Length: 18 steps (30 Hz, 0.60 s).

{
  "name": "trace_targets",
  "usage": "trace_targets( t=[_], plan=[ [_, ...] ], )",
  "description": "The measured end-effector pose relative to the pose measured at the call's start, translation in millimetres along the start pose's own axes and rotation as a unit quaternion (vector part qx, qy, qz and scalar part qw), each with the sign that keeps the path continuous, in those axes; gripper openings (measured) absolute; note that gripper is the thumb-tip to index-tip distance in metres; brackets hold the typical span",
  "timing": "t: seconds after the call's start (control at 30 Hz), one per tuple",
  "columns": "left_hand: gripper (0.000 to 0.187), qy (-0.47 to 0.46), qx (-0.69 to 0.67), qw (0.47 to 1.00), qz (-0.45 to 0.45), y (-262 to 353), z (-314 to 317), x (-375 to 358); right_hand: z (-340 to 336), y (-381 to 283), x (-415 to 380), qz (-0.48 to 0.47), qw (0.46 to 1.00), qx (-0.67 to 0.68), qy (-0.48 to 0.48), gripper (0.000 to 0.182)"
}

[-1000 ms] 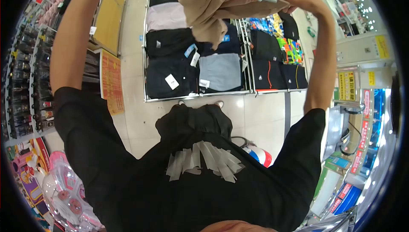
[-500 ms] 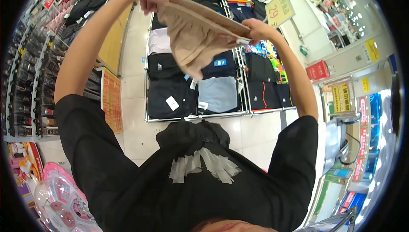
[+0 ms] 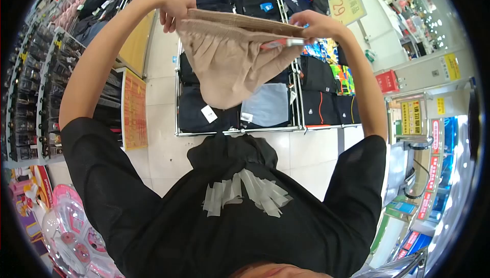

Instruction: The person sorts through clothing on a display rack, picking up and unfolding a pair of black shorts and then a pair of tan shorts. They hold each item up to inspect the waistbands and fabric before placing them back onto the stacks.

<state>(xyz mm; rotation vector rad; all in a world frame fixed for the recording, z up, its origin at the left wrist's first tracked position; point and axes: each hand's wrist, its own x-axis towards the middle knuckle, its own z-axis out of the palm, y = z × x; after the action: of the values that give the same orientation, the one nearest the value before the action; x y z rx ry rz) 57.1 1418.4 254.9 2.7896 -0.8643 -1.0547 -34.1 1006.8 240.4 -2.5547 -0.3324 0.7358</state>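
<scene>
Beige elastic-waist pants [image 3: 219, 64] hang spread out at arm's length, with the waistband up and the cloth drooping below it. My left hand [image 3: 175, 8] is closed on one end of the waistband. At the other end, my right hand [image 3: 317, 25] grips the band, beside a white and red tag [image 3: 283, 43]. The lower part of the pants overlaps the clothing display in this view. Beneath them lie folded black pants [image 3: 196, 105] with a white tag and folded light blue-grey pants [image 3: 268, 105].
A metal-framed display rack [image 3: 240, 131] holds several stacks of folded clothes ahead. A yellow price sign [image 3: 346, 5] stands at its right. Hanging packets [image 3: 28, 99] line the left side, near an orange poster [image 3: 133, 109]. A red box [image 3: 387, 82] sits to the right.
The pants have been spread wider and lie more level, hanging slightly lower in view. My left hand has come down a little and my right hand has moved outward and up.
</scene>
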Motion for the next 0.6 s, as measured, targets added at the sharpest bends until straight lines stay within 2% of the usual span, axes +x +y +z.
trace_targets(
  t=[0.1, 0.13, 0.2, 0.3, 0.33, 0.37, 0.43, 0.5, 0.57, 0.6],
  plan=[
    [0.03, 0.051, 0.011, 0.998, -0.021, 0, -5, 4, -9, -4, 19, 0.097, 0.988, -0.118, -0.026, 0.033],
    [0.031, 0.073, 0.015, 0.997, -0.022, 0, -8, 1, -13, -6, 18, 0.091, 0.988, -0.125, -0.008, 0.038],
    [0.033, 0.091, 0.037, 0.994, -0.036, 2, -12, -6, -23, -11, 13, 0.057, 0.992, -0.107, 0.036, 0.038],
    [0.038, 0.108, 0.012, 0.994, 0.001, -15, -9, -9, -31, 1, 9, -0.031, 0.991, -0.079, 0.108, 0.037],
    [0.043, 0.116, -0.005, 0.993, -0.036, -4, -9, -21, -31, 6, 11, -0.086, 0.983, -0.079, 0.145, 0.036],
    [0.044, 0.17, 0.035, 0.984, 0.035, -18, 1, -13, -27, 4, 9, -0.138, 0.97, -0.078, 0.182, 0.035],
    [0.046, 0.274, 0.108, 0.939, 0.177, -59, 32, 13, -2, -13, -10, -0.178, 0.941, -0.153, 0.244, 0.034],
    [0.051, 0.359, 0.07, 0.872, 0.325, -25, 73, -14, 37, -6, -28, -0.223, 0.931, -0.169, 0.234, 0.031],
    [0.054, 0.327, 0.031, 0.886, 0.329, -6, 119, -54, 78, 4, -70, -0.144, 0.976, -0.142, 0.079, 0.03],
    [0.051, 0.236, -0.026, 0.926, 0.294, 7, 143, -78, 95, 0, -90, -0.152, 0.98, -0.125, 0.031, 0.031]
  ],
)
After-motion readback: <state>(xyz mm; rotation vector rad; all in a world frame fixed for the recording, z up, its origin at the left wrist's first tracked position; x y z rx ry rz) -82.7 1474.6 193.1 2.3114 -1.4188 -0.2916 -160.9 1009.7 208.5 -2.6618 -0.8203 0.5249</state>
